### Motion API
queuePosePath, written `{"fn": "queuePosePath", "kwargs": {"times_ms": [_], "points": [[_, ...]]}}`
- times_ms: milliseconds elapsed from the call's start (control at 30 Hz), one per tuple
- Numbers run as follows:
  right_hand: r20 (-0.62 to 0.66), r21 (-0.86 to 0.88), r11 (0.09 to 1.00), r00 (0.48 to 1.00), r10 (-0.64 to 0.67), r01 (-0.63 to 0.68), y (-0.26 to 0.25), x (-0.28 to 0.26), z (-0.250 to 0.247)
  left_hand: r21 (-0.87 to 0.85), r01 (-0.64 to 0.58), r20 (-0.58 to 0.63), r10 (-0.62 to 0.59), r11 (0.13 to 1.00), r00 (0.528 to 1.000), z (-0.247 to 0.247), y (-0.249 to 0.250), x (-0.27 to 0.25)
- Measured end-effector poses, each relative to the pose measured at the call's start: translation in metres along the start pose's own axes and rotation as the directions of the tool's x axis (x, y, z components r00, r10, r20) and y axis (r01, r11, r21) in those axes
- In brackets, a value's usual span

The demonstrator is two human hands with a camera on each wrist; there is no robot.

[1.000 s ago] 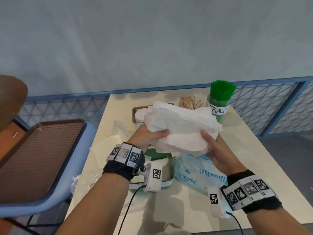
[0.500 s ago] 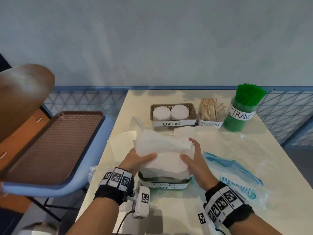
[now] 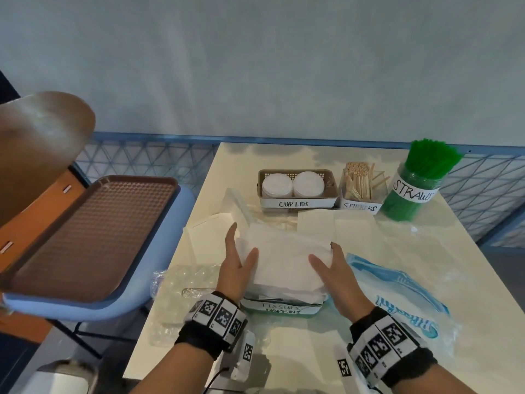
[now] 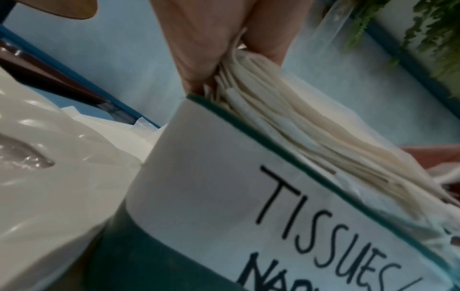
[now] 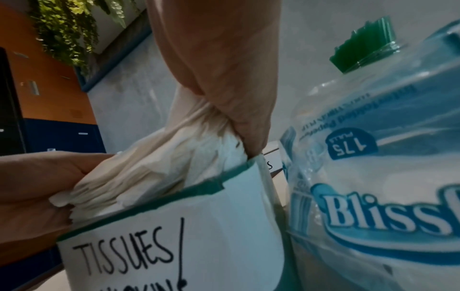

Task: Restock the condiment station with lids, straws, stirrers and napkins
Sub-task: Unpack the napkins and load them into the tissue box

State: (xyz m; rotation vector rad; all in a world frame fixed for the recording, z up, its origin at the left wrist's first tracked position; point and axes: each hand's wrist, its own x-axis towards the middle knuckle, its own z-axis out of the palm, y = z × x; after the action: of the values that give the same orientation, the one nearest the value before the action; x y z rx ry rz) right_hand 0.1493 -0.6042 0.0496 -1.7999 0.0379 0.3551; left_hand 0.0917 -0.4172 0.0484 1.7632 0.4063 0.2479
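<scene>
A thick stack of white napkins [image 3: 287, 260] sits in the green container [image 3: 281, 308] labelled "TISSUES NAPKINS", near the table's front edge, and rises above its rim. My left hand [image 3: 238, 261] grips the stack's left side, thumb on top and fingers along the edge. On the other side my right hand [image 3: 326, 261] grips it the same way. In the left wrist view, the napkin edges [image 4: 286, 122] fan out from under my left hand [image 4: 211, 39] above the container [image 4: 211, 177]. In the right wrist view, the napkins [image 5: 154, 167] bunch under my right hand [image 5: 224, 69].
At the back stand a basket of cup lids [image 3: 297, 186], a box of stirrers [image 3: 359, 183] and a jar of green straws [image 3: 416, 183]. A blue napkin package [image 3: 397, 297] lies right of the container, clear wrappers [image 3: 181, 280] left. A brown tray [image 3: 85, 237] rests on a blue chair.
Both hands brought the napkin stack down from chest height into the labelled container. The thumbs now lie on top of the stack.
</scene>
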Motion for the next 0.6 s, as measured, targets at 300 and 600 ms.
{"fn": "queuePosePath", "kwargs": {"times_ms": [300, 600], "points": [[-0.036, -0.202, 0.979, 0.999, 0.034, -0.040, -0.005, 0.003, 0.004, 0.203, -0.106, -0.041, 0.116, 0.973, 0.992, 0.002, -0.012, 0.003], [0.086, -0.193, 0.981, 0.996, 0.038, -0.021, -0.010, 0.000, -0.005, 0.405, -0.025, 0.050, 0.006, 0.914, 0.999, -0.001, -0.001, 0.024]]}}
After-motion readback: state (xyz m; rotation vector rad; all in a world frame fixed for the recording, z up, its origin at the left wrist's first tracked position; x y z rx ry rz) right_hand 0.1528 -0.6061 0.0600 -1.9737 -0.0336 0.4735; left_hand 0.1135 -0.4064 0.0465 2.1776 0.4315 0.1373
